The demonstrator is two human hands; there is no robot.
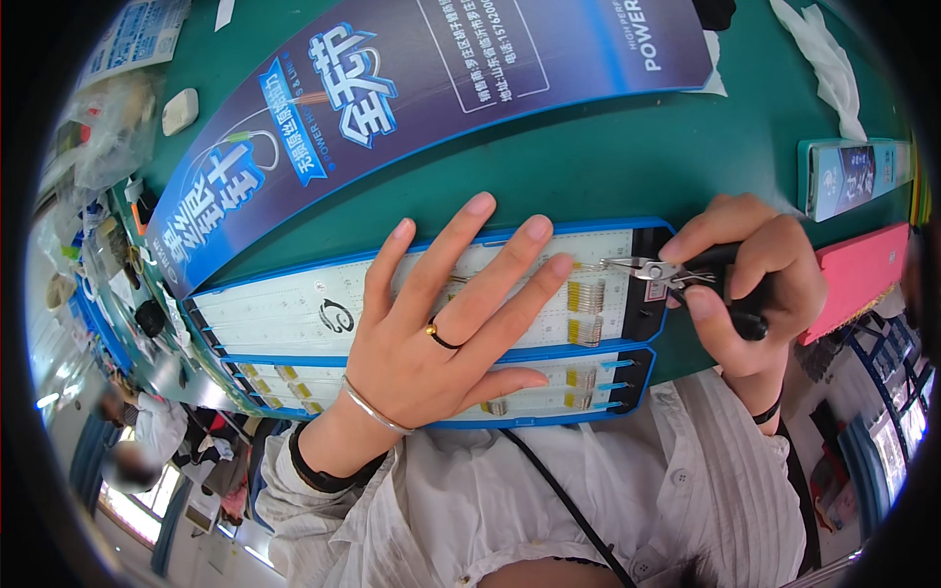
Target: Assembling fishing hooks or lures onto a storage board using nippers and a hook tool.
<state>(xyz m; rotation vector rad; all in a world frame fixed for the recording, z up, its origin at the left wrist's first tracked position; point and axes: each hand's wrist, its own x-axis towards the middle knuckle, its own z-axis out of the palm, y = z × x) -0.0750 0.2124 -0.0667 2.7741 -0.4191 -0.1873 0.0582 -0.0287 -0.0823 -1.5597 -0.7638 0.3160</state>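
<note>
A long blue-rimmed case (pixel 258 316) lies opened out on the green table, its two white-lined halves side by side. My left hand (pixel 417 338) rests palm down across both halves, fingers spread and holding nothing. In my right hand (pixel 769 279) is a pair of small pliers (pixel 649 268) with black handles. Their metal jaws reach over the far half's right end, close to a row of fine pieces with yellow ends (pixel 586 299). Whether the jaws grip anything is too small to tell. Similar yellow-marked pieces (pixel 580 385) sit in the near half.
Beyond the case lies a large dark blue printed sheet (pixel 392 186). To the right are a slim turquoise box (pixel 851 181), a pink box (pixel 861 279) and crumpled white tissue (pixel 823 64). A small white object (pixel 180 112) and plastic bags (pixel 113 127) sit at far left.
</note>
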